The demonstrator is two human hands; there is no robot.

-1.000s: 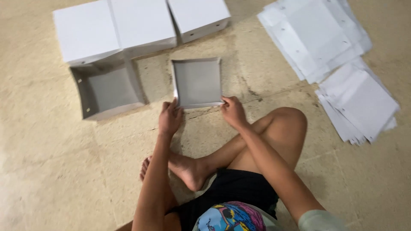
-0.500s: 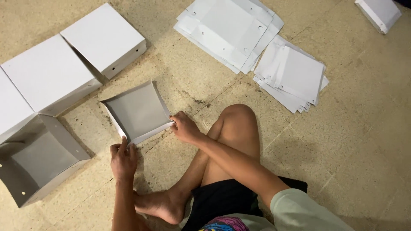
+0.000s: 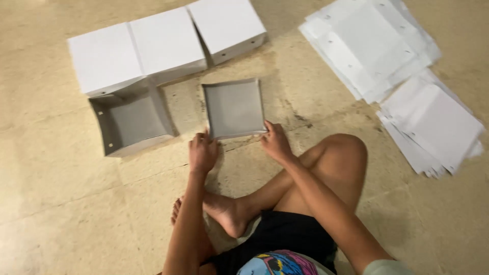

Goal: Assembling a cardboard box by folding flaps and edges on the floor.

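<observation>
A shallow grey cardboard tray [image 3: 233,107] lies on the floor in front of my crossed legs. My left hand [image 3: 202,152] grips its near left corner. At the near right corner, my right hand [image 3: 275,142] presses on the near edge of the tray. Both hands have fingers curled on the folded rim.
An open grey box [image 3: 133,122] stands left of the tray. Three closed white boxes [image 3: 165,42] sit in a row behind. Two stacks of flat white cardboard sheets [image 3: 369,45] [image 3: 432,124] lie at the right on the beige tiled floor [image 3: 61,203].
The view has swung back, so the tray sits square in front of me again. Both hands stay on the tray's near edge.
</observation>
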